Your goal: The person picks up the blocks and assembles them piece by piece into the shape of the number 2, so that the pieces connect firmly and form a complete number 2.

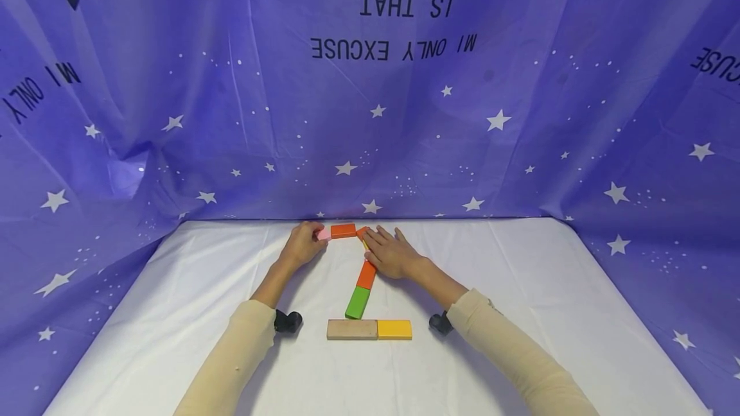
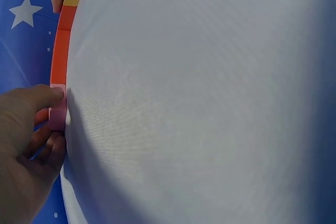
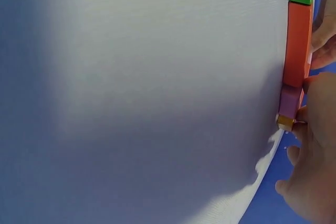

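In the head view my left hand (image 1: 303, 246) pinches a pink block (image 2: 58, 107) at the left end of a row of blocks. The pink block touches a longer orange block (image 1: 343, 230). My right hand (image 1: 393, 255) lies beside the bend of the row with its fingers spread. Its fingertips touch a purple block (image 3: 290, 100) and a small yellow block (image 3: 285, 123), partly hidden by the hand in the head view. A smaller orange block (image 1: 361, 233) stands at the bend. From there a red-orange block (image 1: 366, 273) and a green block (image 1: 358, 302) run down toward me.
Nearer to me, a plain wooden block (image 1: 352, 329) and a yellow block (image 1: 394, 329) lie end to end. All rest on a white cloth-covered table (image 1: 497, 339). A purple star-patterned curtain (image 1: 277, 114) hangs behind the table and along its sides.
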Action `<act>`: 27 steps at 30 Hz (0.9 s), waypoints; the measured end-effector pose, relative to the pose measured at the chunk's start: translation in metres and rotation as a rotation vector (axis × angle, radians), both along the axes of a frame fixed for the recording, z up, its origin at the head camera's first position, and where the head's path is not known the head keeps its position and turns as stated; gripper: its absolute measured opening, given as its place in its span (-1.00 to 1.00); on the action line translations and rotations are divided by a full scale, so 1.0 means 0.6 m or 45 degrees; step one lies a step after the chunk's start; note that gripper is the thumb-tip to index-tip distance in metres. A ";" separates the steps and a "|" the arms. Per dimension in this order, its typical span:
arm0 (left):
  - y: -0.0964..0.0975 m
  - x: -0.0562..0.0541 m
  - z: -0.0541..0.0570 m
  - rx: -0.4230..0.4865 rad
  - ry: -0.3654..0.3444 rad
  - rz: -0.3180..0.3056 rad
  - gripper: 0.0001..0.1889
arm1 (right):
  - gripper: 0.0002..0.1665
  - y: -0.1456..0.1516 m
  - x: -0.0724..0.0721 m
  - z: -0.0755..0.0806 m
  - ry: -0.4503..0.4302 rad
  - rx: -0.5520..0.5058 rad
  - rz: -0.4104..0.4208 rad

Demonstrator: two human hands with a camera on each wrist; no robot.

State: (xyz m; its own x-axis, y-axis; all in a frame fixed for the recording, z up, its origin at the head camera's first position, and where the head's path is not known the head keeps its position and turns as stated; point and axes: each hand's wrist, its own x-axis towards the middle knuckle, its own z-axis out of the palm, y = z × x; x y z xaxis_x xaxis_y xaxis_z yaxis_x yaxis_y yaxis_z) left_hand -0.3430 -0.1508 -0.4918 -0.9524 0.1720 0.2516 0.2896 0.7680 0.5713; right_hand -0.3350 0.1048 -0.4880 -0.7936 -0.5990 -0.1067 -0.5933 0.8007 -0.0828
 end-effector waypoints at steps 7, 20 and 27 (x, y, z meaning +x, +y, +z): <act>-0.001 0.002 0.001 0.000 -0.001 -0.019 -0.48 | -0.31 0.004 0.003 0.002 -0.017 -0.082 -0.008; -0.020 0.027 0.025 -0.038 0.004 -0.109 -0.46 | -0.39 0.039 0.001 0.024 0.077 -0.320 -0.041; -0.036 0.062 0.048 -0.102 0.058 -0.112 -0.45 | -0.40 0.074 0.016 0.041 0.147 -0.343 -0.067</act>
State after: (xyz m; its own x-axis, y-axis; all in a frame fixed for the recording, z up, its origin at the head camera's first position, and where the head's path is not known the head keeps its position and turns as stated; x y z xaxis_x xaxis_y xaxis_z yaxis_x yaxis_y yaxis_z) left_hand -0.3060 -0.1722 -0.4627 -0.9206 0.2760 0.2762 0.3824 0.7810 0.4938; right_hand -0.3255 0.1494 -0.4634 -0.8219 -0.5513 0.1436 -0.5695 0.7889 -0.2311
